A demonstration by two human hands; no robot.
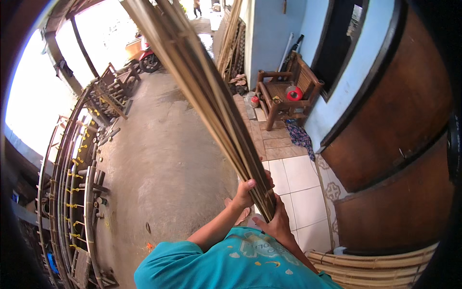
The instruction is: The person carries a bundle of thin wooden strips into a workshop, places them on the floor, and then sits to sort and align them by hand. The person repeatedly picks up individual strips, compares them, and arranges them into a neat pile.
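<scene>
Head-worn fisheye, facing down, near fingers

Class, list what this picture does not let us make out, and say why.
All in the head view:
Far end of the bundle of long strips: cut off by the top edge.
Exact strip count: strips overlap one another.
Part of the left hand: hidden behind the bundle.
Distant person: too small for detail, cut off by the top edge.

Bamboo chair by lt-blue wall, white tiles nr grey-brn flr.
</scene>
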